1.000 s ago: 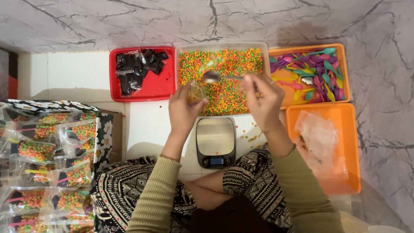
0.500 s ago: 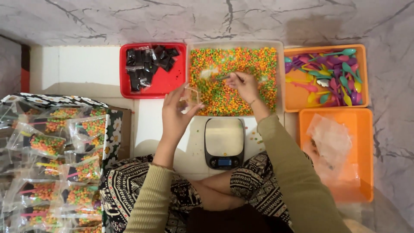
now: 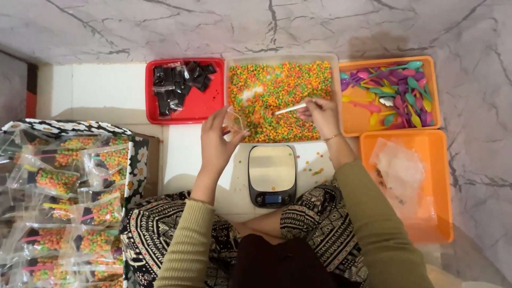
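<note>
Marble floor | left hand (image 3: 216, 141) pinches clear pouch (image 3: 234, 121) | right hand (image 3: 320, 113) grips white spoon (image 3: 290, 109) over colourful pellets (image 3: 277, 85)

left hand (image 3: 216, 140) with clear pouch (image 3: 234, 122), right hand (image 3: 320, 113) with spoon (image 3: 290, 109) over tray of coloured candy (image 3: 282, 80)

The left hand (image 3: 216, 141) is pinching a small pouch (image 3: 234, 121) of clear, glossy plastic film. The right hand (image 3: 320, 113) is holding a scoop (image 3: 290, 109) that is looking like smooth white plastic. The red tray (image 3: 200, 106) and both orange trays (image 3: 354, 120) are showing smooth, slightly shiny plastic. The kitchen scale (image 3: 272, 173) is wearing a brushed, metallic-looking top. The floor (image 3: 106, 26) is gleaming as polished, veined marble. The filled bags (image 3: 58, 181) are glinting as crinkled clear film. The sleeves (image 3: 186, 245) are showing matt knitted cloth.
</note>
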